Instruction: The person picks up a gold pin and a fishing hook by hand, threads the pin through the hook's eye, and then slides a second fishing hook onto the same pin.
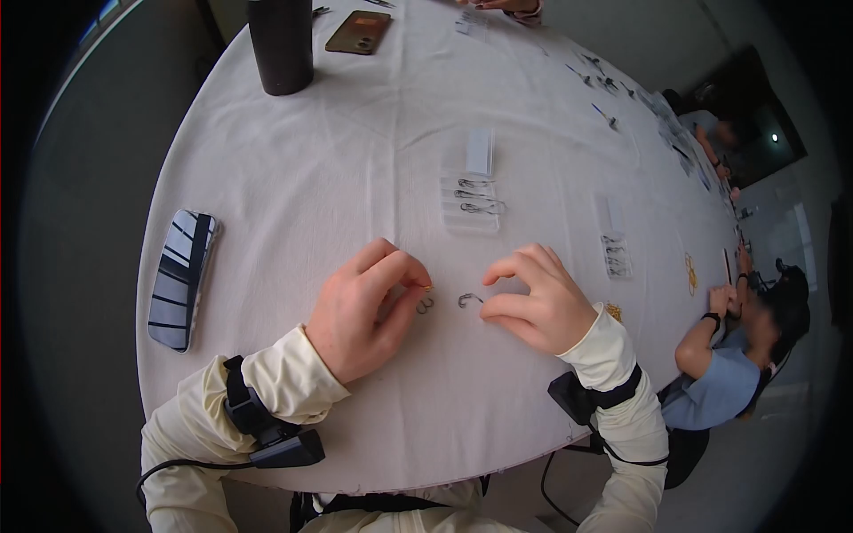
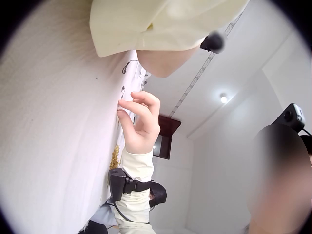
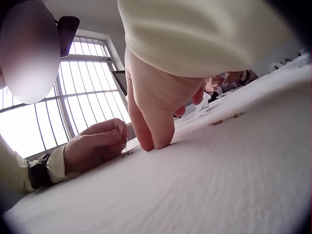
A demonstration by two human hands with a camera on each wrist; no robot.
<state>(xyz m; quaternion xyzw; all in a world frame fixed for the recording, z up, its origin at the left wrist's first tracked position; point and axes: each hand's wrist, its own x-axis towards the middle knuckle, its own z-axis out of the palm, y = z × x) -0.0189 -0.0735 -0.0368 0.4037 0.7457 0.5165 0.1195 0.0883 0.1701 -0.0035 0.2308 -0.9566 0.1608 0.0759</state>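
Note:
My left hand [image 1: 364,306] pinches a small dark double-bend hook [image 1: 426,306] by its upper end, where a bit of brass colour shows. In the right wrist view the hook hangs from the fingertips, close over the cloth. My right hand [image 1: 544,298] has its thumb and index finger apart, tips down at the tablecloth. Just left of those tips lies another dark metal hook [image 1: 466,300], its shank running toward the thumb. Beyond both hands stands a clear plastic box [image 1: 484,224], lid raised, with several dark hooks [image 1: 475,194] in its compartments.
A second clear box [image 1: 610,213] and a gold-coloured heap [image 1: 614,312] are to the right. A phone [image 1: 182,280] lies at the left edge, with a dark tumbler [image 1: 282,53] and another phone [image 1: 358,32] at the back. Another person [image 1: 724,373] sits at the right.

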